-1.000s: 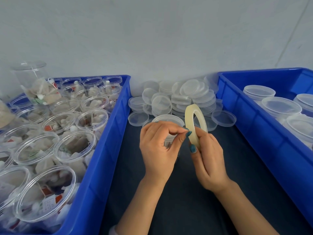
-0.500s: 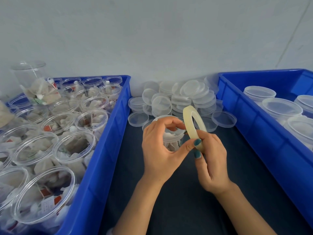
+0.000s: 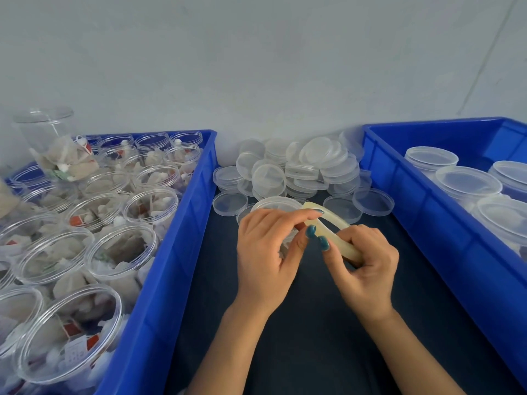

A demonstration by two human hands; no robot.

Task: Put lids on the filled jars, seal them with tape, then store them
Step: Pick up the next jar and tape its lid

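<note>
My right hand [image 3: 363, 263] grips a pale yellow roll of tape [image 3: 332, 232], tilted low over the dark table. My left hand [image 3: 269, 252] pinches at the roll's near edge with thumb and forefinger; whether a tape end is between them I cannot tell. Behind my left hand stands a lidded clear jar [image 3: 273, 203], mostly hidden. A heap of loose clear lids [image 3: 302, 169] lies at the back of the table.
A blue bin [image 3: 171, 252] on the left holds several open jars filled with white sachets [image 3: 122, 252]. A blue bin [image 3: 427, 223] on the right holds lidded jars [image 3: 467, 183]. A grey wall rises behind. Dark table surface [image 3: 313, 337] lies between the bins.
The tape roll has tipped from upright to nearly flat and come lower. My left hand's fingers moved onto the roll's edge, and both hands sank slightly toward me.
</note>
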